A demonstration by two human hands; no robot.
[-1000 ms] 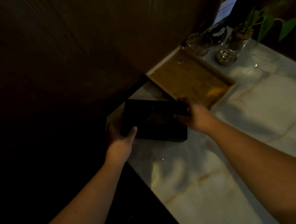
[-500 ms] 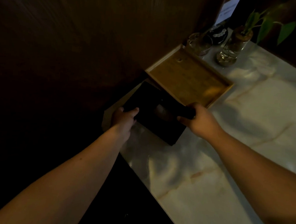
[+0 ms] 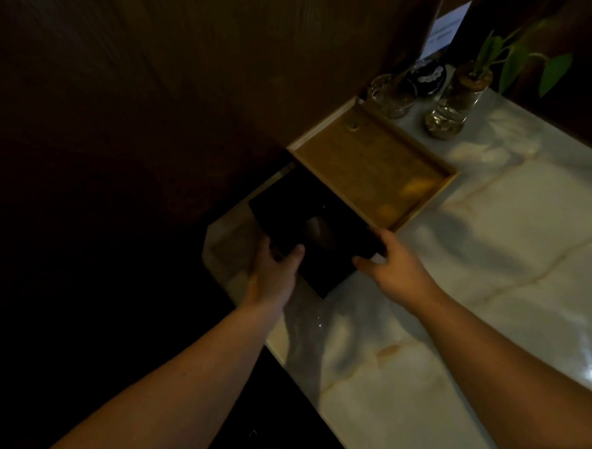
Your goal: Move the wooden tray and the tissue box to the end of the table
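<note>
The black tissue box (image 3: 318, 225) lies flat on the marble table (image 3: 491, 269), turned at an angle, its far side against the wooden tray (image 3: 377, 160). The tray is empty and sits by the dark wall near the table's corner. My left hand (image 3: 275, 271) holds the box's near left corner, thumb on top. My right hand (image 3: 395, 264) is at the box's right corner, with the fingers on the corner and the thumb along the near side.
Beyond the tray stand a clear glass (image 3: 392, 97), a dark round lid or coaster (image 3: 429, 77) and a glass vase with a green plant (image 3: 451, 109). A white card (image 3: 443, 31) leans behind them. The table's near left edge (image 3: 217, 254) drops into darkness.
The tissue box has turned and slid away from me toward the wall, ending against the tray. Both hands moved with it and stay at its corners.
</note>
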